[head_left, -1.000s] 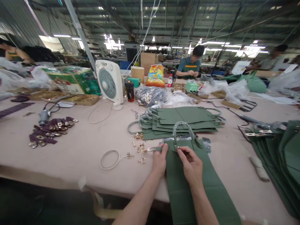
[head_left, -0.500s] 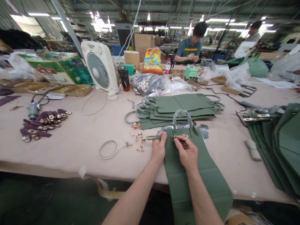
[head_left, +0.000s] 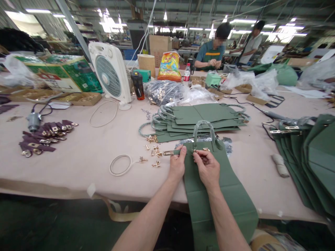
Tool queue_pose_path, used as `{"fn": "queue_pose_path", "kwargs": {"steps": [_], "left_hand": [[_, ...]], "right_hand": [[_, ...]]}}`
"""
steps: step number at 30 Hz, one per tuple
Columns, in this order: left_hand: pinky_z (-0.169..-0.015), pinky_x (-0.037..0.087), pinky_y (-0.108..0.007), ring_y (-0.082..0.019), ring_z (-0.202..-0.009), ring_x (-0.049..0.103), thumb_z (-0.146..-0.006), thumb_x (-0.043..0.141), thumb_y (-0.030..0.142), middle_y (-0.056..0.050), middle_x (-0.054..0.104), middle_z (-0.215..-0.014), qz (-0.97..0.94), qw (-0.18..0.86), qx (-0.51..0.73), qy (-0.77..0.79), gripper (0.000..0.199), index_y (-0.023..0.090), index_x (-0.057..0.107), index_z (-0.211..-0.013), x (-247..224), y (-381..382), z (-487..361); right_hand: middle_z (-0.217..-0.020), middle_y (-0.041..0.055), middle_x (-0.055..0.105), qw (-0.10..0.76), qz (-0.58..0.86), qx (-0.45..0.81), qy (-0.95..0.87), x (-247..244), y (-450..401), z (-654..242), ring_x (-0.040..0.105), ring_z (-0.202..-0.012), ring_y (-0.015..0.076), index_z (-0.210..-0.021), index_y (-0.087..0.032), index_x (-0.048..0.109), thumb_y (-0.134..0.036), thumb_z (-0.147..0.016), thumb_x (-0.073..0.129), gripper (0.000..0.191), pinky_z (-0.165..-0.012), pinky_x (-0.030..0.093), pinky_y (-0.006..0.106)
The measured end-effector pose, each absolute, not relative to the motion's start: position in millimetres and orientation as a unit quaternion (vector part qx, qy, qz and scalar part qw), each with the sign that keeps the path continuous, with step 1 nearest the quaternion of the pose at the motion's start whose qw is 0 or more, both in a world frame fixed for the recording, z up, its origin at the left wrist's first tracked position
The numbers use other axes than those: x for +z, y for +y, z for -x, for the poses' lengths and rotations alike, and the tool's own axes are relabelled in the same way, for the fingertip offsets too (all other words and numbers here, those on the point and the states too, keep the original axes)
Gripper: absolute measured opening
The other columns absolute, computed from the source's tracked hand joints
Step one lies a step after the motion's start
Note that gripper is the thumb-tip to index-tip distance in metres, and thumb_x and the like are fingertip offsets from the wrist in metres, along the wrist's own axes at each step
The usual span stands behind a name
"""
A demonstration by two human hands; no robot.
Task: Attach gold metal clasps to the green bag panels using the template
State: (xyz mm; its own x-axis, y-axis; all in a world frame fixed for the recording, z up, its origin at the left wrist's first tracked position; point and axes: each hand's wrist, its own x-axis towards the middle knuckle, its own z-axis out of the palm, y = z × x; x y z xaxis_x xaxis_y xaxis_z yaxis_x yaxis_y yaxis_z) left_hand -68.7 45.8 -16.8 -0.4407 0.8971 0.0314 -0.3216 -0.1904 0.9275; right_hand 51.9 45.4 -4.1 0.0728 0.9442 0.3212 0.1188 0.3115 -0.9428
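A green bag panel (head_left: 222, 188) with a plastic-wrapped handle (head_left: 203, 124) lies in front of me, its lower end hanging over the table edge. My left hand (head_left: 178, 162) pinches a narrow green strap (head_left: 171, 152) with a gold metal plate at its end, at the panel's left edge. The fingers of my right hand (head_left: 209, 165) close on a small gold metal fitting (head_left: 195, 151) against the panel, just right of the strap. Another gold fitting (head_left: 206, 149) shows on the panel beyond these fingers. Loose gold fittings (head_left: 156, 164) lie left of my hands.
Green panels with wrapped handles (head_left: 204, 115) are stacked behind; more green panels (head_left: 309, 160) lie at the right. Purple straps (head_left: 44, 136), a cable ring (head_left: 120, 165) and a white fan (head_left: 111, 73) occupy the left. A co-worker (head_left: 213, 52) sits across the table.
My right fingers have shifted very slightly left at the gold fitting. My left hand keeps its pinch on the strap. The view has moved a little, and a background person has come leftward.
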Motion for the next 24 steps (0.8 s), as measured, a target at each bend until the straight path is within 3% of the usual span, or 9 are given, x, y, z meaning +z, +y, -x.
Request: {"fn": "queue_pose_path", "kwargs": {"steps": [11,24], "left_hand": [[-0.113,0.044,-0.046,-0.028,-0.117,0.064,-0.091,0.069,0.058,-0.009,0.074,-0.116,-0.343,0.404,0.69,0.493,0.042,0.02,0.076,-0.11,-19.5,43.3,67.4],[-0.116,0.043,-0.046,-0.025,-0.124,0.064,-0.103,0.058,0.044,-0.007,0.073,-0.129,-0.401,0.378,0.676,0.49,0.033,0.025,0.074,-0.124,-10.7,34.5,65.5]], "right_hand": [[-0.092,0.005,0.07,0.566,0.47,0.323,-0.595,-3.6,45.5,-45.9,0.069,-0.079,0.0175,-0.111,-0.02,0.074,-0.042,-0.092,0.071,0.029,-0.071,0.06,0.03],[-0.092,0.0079,0.071,0.519,0.497,0.224,-0.658,-1.2,48.0,-37.0,0.066,-0.073,0.0188,-0.109,-0.018,0.076,-0.047,-0.096,0.066,0.033,-0.066,0.058,0.032]]}}
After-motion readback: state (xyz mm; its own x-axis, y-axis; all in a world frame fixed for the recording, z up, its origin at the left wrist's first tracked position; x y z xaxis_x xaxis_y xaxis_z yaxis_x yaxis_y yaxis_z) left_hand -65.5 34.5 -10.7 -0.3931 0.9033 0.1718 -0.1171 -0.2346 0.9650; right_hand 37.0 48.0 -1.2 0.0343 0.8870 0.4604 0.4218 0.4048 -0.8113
